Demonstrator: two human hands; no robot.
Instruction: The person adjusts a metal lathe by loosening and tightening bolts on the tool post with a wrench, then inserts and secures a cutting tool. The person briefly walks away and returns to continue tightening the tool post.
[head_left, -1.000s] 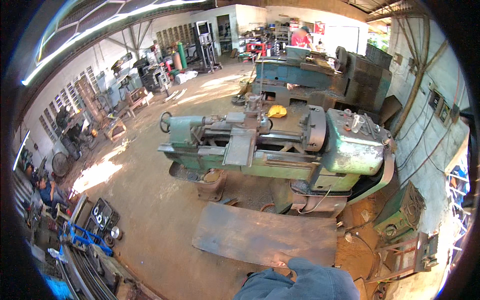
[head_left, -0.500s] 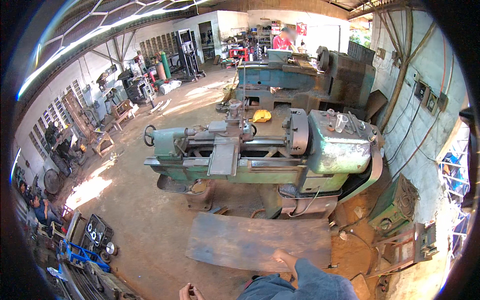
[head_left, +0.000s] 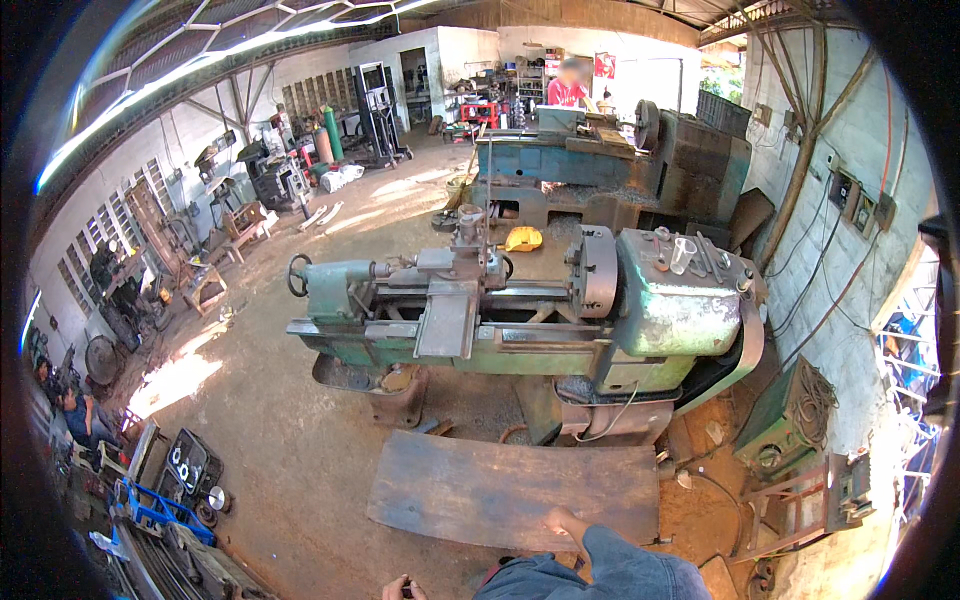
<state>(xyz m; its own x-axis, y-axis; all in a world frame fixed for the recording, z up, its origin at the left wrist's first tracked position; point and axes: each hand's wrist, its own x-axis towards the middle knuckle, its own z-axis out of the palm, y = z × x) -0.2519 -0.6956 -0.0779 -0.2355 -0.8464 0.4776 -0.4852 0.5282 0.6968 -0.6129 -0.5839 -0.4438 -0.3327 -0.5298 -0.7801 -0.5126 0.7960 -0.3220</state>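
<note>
2 metal lathes: 1 green [head_left: 540,352], 1 blue [head_left: 570,162] behind it. 1 flat brown rectangular board [head_left: 510,490] on the floor [head_left: 270,440], near side of green. 2 bare hands: right hand [head_left: 563,521] overlaps board in view, left hand [head_left: 400,588] at lower edge; can't tell either grip.

Chipped, worn paint over the metal lathe [head_left: 545,346], matt stained board [head_left: 510,488], matt cloth sleeve [head_left: 635,562]

Own hands: two, the left hand [head_left: 400,588] and the right hand [head_left: 562,521]
Wide board [head_left: 490,490]: one
Lathes: two, a green lathe [head_left: 540,358] and a blue lathe [head_left: 575,160]
Gas cylinders: two, a green cylinder [head_left: 332,132] and a reddish cylinder [head_left: 321,146]
Yellow piece [head_left: 523,239]: one
Other persons: at least two, a person in red [head_left: 567,94] and a seated person [head_left: 79,416]
</note>
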